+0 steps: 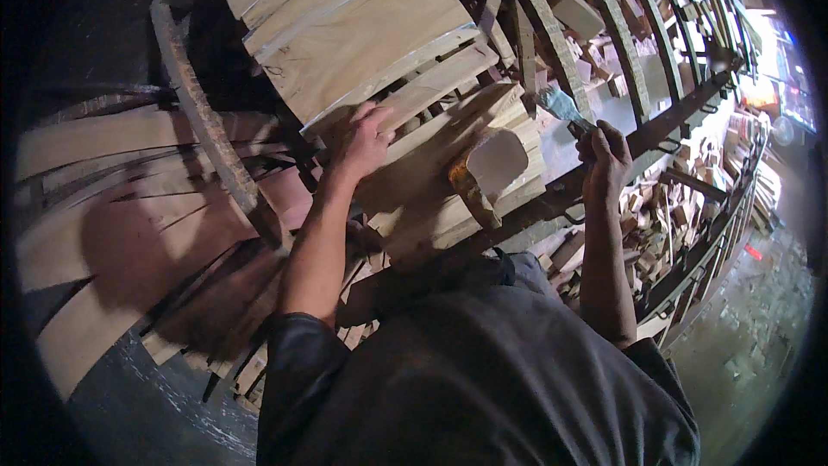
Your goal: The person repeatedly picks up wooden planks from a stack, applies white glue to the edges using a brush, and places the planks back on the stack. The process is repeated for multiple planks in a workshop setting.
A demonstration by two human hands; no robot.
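Observation:
My right hand (606,155) is closed around the handle of a brush (561,104), its bristles coated with something whitish. Curled at the near end of a narrow wooden strip (444,78) is my left hand (364,143), its fingers gripping that end. Beyond the strip, several pale boards (354,34) lie side by side, with white streaks along some of their edges. A cut-open container (470,185) of white liquid, likely glue, stands between my hands on a stack of wooden pieces (405,224).
A dark metal beam (638,134) runs past my right hand, with several curved bars (595,9) beyond it. Many wood offcuts (625,233) are heaped on the right. To the left lie long planks (112,233) and a curved bar (203,103).

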